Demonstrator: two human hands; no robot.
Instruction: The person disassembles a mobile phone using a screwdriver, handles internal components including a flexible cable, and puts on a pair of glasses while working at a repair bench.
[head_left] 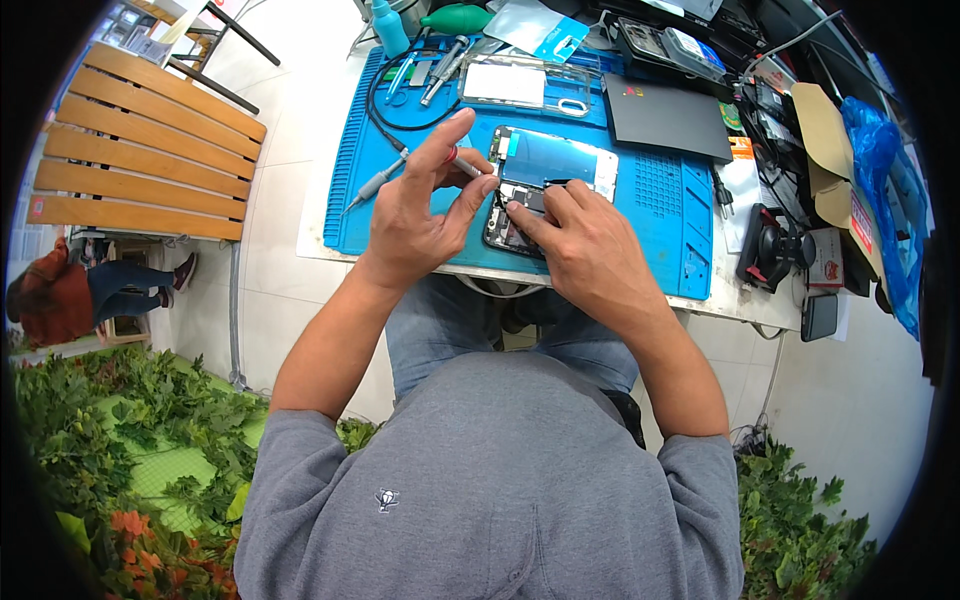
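Note:
My left hand (425, 205) is closed in a pinch at the left edge of an opened phone. A slim pen-like tool with a grey barrel and a red band (466, 166) lies in its fingers. The phone's dark body (512, 232) lies on the blue work mat (440, 235) with its inner parts bare. Beyond it is the light screen panel (550, 158). My right hand (590, 235) bends over the phone, its index fingertip on the inner parts. A slim dark tool (556, 182) pokes out by its curled fingers, mostly hidden.
A soldering iron (375, 184) with a black cable lies left of my left hand. Screwdrivers (445, 72), a clear case (500, 88) and a black box (668, 122) lie farther back. Cables, a phone holder (775, 248) and cardboard (825, 135) crowd the right. A wooden bench (150, 145) stands left.

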